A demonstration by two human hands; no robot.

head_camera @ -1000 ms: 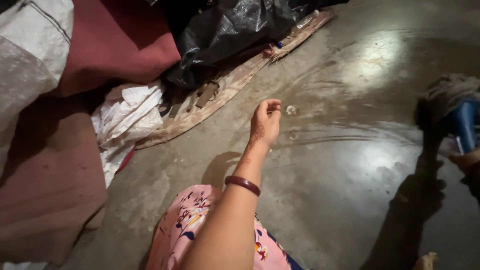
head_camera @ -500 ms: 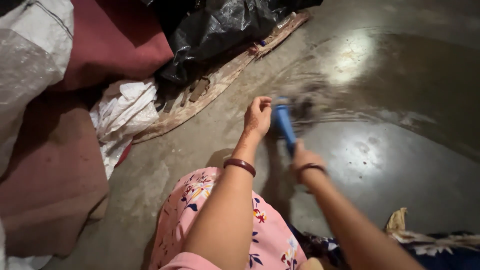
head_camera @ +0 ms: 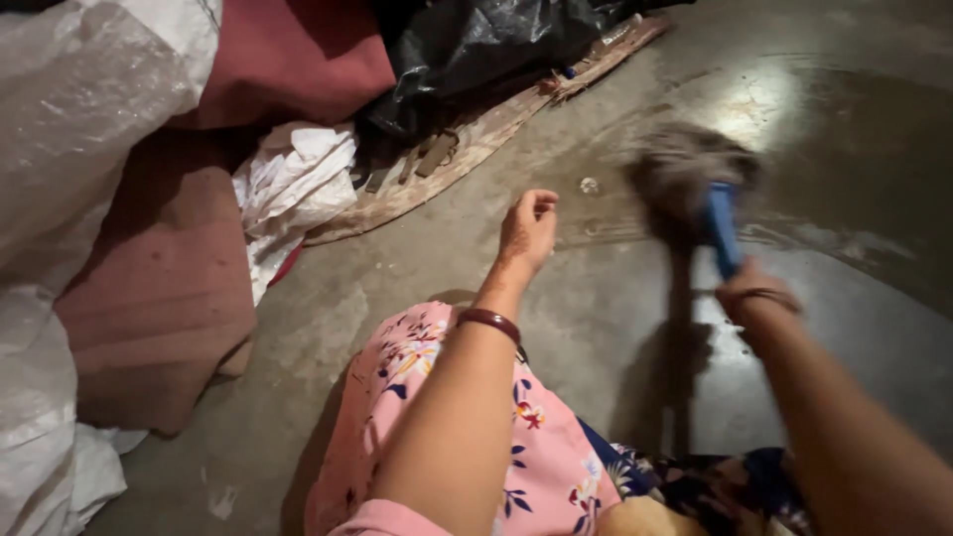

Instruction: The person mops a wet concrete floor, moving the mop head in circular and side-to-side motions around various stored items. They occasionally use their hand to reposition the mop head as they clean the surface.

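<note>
A wet, glossy concrete floor [head_camera: 814, 298] was seen filling most of the view, dull and dry near the left and mirror-dark under the water on the right. Against its left edge, a translucent white plastic sack [head_camera: 89, 119] and a maroon cloth bundle [head_camera: 169, 288] were heaped, with crumpled white woven sacking [head_camera: 293, 189] tucked beside them. Behind these, a crinkled black plastic sheet [head_camera: 476, 45] was draped over a worn, curved wooden plank [head_camera: 467, 159].

A pink floral garment [head_camera: 417, 397] was seen over the knee at the bottom of the view.

The broom [head_camera: 695, 184] was held over the wet patch, right of centre: a blurred grey-brown tuft of soft bristles, bound to a short blue handle. The handle was gripped by the right hand [head_camera: 745, 293], whose fingers were wrapped round it, though they were too blurred for detail; a thin bangle was worn at that wrist.

The left hand [head_camera: 526, 233] was held just above the floor, well apart from the broom, its fingers loosely curled inward and pinching nothing. A dark red bangle [head_camera: 488, 323] was worn on that forearm.
</note>
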